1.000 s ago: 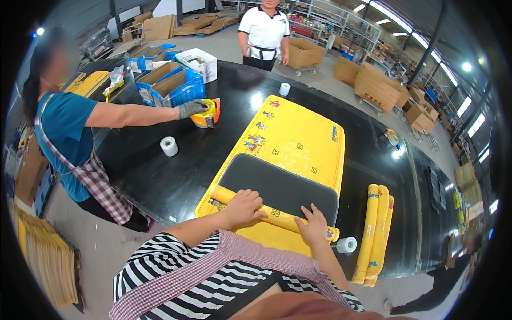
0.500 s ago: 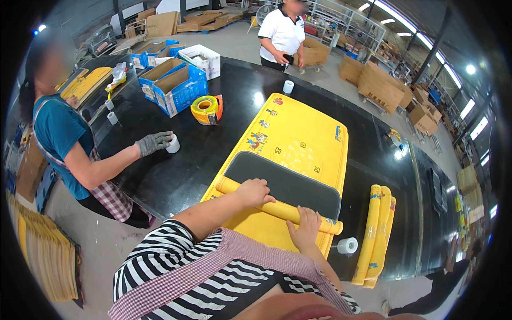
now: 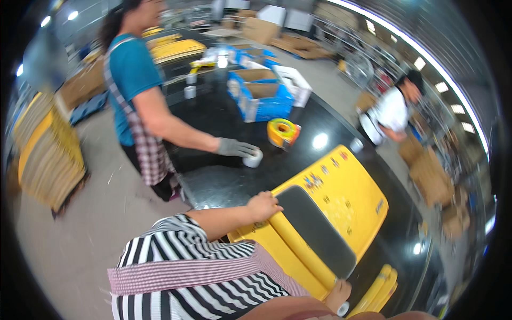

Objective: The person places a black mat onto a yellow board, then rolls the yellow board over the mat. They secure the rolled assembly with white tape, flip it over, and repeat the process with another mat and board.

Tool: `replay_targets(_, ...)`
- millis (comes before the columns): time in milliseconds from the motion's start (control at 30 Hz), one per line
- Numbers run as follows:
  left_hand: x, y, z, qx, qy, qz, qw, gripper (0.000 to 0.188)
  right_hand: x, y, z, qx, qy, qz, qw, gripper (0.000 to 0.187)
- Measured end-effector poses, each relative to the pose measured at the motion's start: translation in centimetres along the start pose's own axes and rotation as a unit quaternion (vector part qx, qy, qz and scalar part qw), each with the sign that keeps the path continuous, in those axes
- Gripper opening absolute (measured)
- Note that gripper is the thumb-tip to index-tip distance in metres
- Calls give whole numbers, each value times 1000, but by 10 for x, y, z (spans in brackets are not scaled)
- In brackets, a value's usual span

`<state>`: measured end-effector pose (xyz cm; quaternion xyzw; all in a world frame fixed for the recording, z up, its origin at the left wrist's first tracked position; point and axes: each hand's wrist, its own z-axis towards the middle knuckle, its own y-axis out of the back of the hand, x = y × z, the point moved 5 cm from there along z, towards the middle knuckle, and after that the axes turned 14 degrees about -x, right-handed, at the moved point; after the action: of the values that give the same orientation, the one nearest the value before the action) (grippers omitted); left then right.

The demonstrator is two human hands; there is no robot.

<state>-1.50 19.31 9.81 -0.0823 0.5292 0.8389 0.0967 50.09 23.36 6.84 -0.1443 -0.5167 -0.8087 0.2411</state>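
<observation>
A yellow mat (image 3: 357, 186) printed with small cartoon figures lies on the black table, with a dark grey rounded panel (image 3: 314, 229) on top of it. Along the panel's near edge runs a rolled yellow mat (image 3: 301, 246). My left hand (image 3: 264, 207) is closed round the roll's far-left end, fingers curled over it. At the roll's opposite, near-right end is my right hand (image 3: 337, 295), its fingers bent round the end and slightly blurred. Close beside that hand stands a small white tape roll (image 3: 343, 309). Several yellow rolled mats (image 3: 376, 293) lie to its right.
On the left a co-worker's gloved hand (image 3: 237, 148) touches a white tape roll (image 3: 253, 158). Beyond are a yellow-and-orange tape roll (image 3: 282, 132), blue cartons (image 3: 261, 96) and a white box (image 3: 293, 85). A person in white (image 3: 386, 114) stands past the table's far edge. Stacked yellow sheets (image 3: 50, 154) stand at left.
My view has swung left and tilted. My hands have moved apart from the roll's middle portion to its two ends. The person in white has turned sideways.
</observation>
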Motion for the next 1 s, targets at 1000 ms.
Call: replay_targets(1000,-8,-33,12,71,-11,89,993,20,-29,-9,-15,-78,-141,80,984,29)
